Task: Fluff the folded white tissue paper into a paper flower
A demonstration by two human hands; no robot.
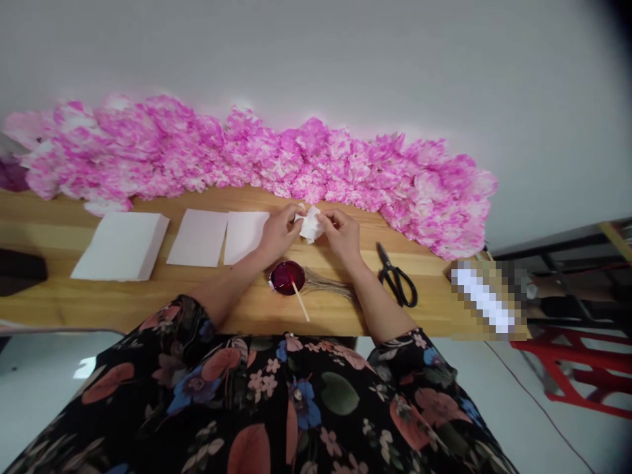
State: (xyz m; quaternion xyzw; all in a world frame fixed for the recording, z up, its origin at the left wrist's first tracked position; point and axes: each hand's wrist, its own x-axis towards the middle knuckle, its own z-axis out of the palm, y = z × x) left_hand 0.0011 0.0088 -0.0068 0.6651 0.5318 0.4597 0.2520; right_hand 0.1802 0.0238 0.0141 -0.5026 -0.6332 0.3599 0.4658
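Note:
Between my two hands is a crumpled piece of white tissue paper (311, 224), its folds bunched and sticking out. My left hand (280, 232) pinches it from the left side. From the right, my right hand (342, 232) grips its other side with thumb and fingers. Just below my hands stands a small bowl of dark magenta liquid (286, 278), a pale wooden stick (301, 303) leaning out over its rim. A bundle of thin brown strings (328, 285) lies beside the bowl, partly under my right forearm. Black-handled scissors (395, 276) rest to the right of that arm.
A thick stack of white paper (121, 247) and two thinner paper piles (198, 237) lie on the wooden table (197, 303) at left. Pink and white paper flowers (306, 158) line the back edge against the wall. A red stool (573, 368) stands at right.

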